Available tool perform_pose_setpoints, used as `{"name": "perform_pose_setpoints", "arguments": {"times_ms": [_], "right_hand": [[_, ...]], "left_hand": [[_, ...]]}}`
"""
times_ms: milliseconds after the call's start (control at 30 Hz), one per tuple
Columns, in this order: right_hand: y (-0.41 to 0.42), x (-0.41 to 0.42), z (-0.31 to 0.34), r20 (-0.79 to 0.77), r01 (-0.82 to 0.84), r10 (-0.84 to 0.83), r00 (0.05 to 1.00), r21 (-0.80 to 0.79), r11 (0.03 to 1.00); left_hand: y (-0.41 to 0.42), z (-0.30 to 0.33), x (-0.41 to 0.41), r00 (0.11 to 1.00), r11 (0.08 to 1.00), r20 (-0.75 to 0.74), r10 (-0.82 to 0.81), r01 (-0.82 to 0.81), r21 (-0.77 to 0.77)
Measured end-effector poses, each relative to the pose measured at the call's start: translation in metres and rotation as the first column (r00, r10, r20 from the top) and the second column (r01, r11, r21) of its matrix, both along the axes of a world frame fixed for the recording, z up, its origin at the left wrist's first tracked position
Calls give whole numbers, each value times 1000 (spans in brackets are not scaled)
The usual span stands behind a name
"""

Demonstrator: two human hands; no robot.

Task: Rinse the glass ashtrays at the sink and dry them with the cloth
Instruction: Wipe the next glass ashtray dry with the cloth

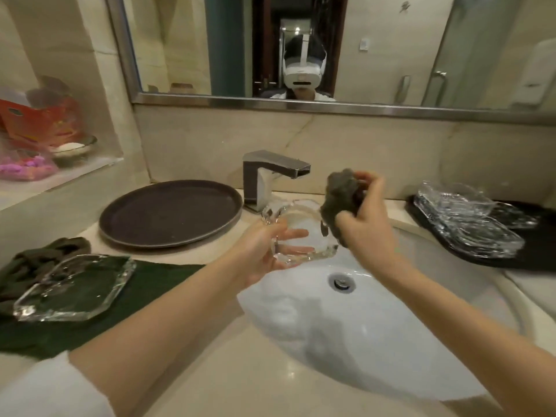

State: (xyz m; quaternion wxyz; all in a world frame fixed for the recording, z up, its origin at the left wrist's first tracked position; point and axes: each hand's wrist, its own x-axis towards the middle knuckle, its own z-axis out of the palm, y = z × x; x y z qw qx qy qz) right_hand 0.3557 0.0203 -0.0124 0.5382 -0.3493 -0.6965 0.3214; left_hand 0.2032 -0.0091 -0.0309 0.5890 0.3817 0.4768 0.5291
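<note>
One head-worn camera looks forward and down from the counter's [270, 383] front edge, close over the sink [391, 341], facing the mirror [210, 40].

Warm, rather dim indoor light fills the room, and soft shadows of the arms fall into the white sink [391, 341]. Small glints sit on the countertop [270, 383] and the faucet [270, 176]. Edges bow from the wide lens, and everything looks slightly soft.

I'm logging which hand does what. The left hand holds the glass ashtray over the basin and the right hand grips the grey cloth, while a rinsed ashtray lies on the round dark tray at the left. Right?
Not quite. The head view shows the other ashtray lying on the dark green towel, not on the round dark tray. The rest stands: left hand holds the glass ashtray over the basin, right hand grips the grey cloth.
</note>
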Motion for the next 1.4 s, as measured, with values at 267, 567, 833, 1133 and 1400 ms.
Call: {"name": "perform_pose_setpoints", "arguments": {"times_ms": [267, 567, 833, 1133, 1400], "right_hand": [[-3, 4, -37, 696, -125, -137, 705, 312, 942], [5, 12, -44, 871, -272, -201, 448, 347, 897], [2, -4, -65, 668, -119, -225, 709, 428, 896], [-7, 1, -53, 857, -279, -104, 505, 276, 920], [7, 14, -58, 759, -167, -506, 410, 607, 777]], "left_hand": [[11, -31, 22, 971, 996, -223, 84, -74, 54], [13, -40, 19, 939, 991, -325, 111, -79, 110], [18, -45, 20, 936, 978, -326, 135, -73, 195], [19, -46, 14, 916, 948, -285, 282, -221, 227], [22, -51, 15, 899, 964, -378, 224, -147, 222]]}}
